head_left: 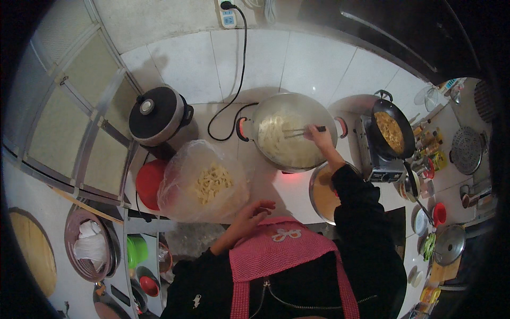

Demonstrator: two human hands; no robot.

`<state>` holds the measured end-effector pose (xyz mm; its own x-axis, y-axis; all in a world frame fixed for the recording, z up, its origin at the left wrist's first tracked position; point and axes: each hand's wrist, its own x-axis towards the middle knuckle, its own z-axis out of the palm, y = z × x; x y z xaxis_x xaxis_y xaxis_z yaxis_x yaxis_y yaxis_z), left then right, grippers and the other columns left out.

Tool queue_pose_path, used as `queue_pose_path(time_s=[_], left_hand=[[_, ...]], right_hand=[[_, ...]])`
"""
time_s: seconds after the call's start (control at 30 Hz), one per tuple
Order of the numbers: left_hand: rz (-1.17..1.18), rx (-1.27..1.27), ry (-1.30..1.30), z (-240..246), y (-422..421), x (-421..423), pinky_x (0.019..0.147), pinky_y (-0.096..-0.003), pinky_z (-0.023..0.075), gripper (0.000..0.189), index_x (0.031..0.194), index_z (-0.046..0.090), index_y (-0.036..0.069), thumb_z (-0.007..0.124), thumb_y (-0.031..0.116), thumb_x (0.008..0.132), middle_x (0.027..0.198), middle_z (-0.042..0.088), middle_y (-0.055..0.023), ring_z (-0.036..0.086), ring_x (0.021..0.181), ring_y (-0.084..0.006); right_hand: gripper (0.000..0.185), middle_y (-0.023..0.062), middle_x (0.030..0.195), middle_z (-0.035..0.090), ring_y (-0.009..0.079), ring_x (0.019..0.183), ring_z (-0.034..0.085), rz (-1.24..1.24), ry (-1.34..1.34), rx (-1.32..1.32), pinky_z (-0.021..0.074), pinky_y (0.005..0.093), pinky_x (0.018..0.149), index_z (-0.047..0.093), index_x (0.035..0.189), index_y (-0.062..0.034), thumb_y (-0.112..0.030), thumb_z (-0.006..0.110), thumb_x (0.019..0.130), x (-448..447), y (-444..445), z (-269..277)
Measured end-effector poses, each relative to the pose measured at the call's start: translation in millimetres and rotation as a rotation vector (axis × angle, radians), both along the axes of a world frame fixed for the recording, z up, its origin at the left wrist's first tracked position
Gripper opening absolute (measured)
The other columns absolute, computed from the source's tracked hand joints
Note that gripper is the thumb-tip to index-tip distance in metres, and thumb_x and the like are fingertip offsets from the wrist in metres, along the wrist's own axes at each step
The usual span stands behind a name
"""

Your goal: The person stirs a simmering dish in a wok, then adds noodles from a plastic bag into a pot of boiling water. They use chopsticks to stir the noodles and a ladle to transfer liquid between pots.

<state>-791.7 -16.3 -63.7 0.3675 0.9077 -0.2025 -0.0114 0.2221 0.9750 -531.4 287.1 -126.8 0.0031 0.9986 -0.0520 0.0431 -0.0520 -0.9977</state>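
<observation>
My right hand (318,137) grips a pair of chopsticks (295,132), their tips down among pale noodles (275,135) in a wide steel electric pot (295,165). Steam blurs what the pot holds. Over the counter's front edge, my left hand (255,213) is empty, with its fingers apart. Nearest to it is a clear plastic bag (179,195), spread out, with a heap of cut noodles (214,183) on it. A round brown thing with a steel rim (318,199), a lid or a basin, lies partly hidden under my right sleeve.
An electric pressure cooker (153,115) stands at the back left, near a red bowl (150,185). To the right, a black wok (392,131) with brown food sits on a portable gas stove (380,171). A black cord (244,60) runs from the wall socket to the counter.
</observation>
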Motion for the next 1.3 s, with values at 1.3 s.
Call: queue_pose_path(time_s=[1.3], left_hand=[[-0.001, 0.118, 1.085, -9, -18, -58, 0.087, -0.0411, 0.0460, 0.055, 0.133, 0.043, 0.008, 0.063, 0.022, 0.083, 0.118, 0.058, -0.0147, 0.058, 0.101, -0.0323]], right_hand=[[0.026, 0.0056, 0.087, 0.066, 0.0144, 0.078, 0.064, 0.318, -0.440, 0.027, 0.0513, 0.0287, 0.066, 0.064, 0.098, -0.0013, -0.025, 0.058, 0.089, 64, -13, 75]])
